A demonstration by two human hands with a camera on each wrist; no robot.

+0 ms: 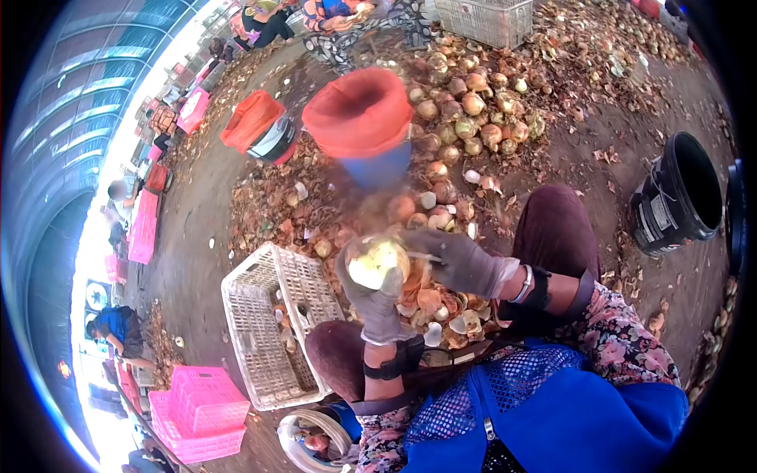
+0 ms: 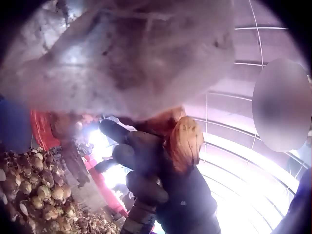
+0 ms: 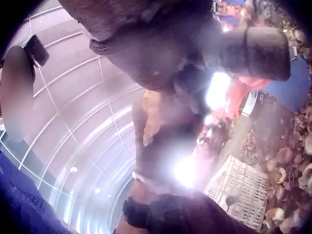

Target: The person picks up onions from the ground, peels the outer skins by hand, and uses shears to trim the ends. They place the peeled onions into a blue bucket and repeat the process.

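A partly peeled onion (image 1: 378, 265) with a pale, bright face sits in my gloved left hand (image 1: 372, 303), whose fingers and thumb curve round it. Right beside it is my gloved right hand (image 1: 461, 262), fingers curled, with a thin pale blade-like tool (image 1: 423, 256) projecting towards the onion. I cannot tell the tool's exact kind. Brown papery skin (image 2: 187, 144) shows beside the right hand (image 2: 146, 168) in the left wrist view. In the right wrist view, the near glove is large and blurred, and orange skin (image 3: 151, 114) shows by the left hand (image 3: 168, 136).
Loose peel (image 1: 430, 301) lies between my knees. A white crate (image 1: 236, 315) stands at left, pink crates (image 1: 201, 410) behind it. Ahead are a blue bucket with an orange mesh bag (image 1: 359, 118) and an onion heap (image 1: 473, 106). A black bucket (image 1: 658, 209) stands at right.
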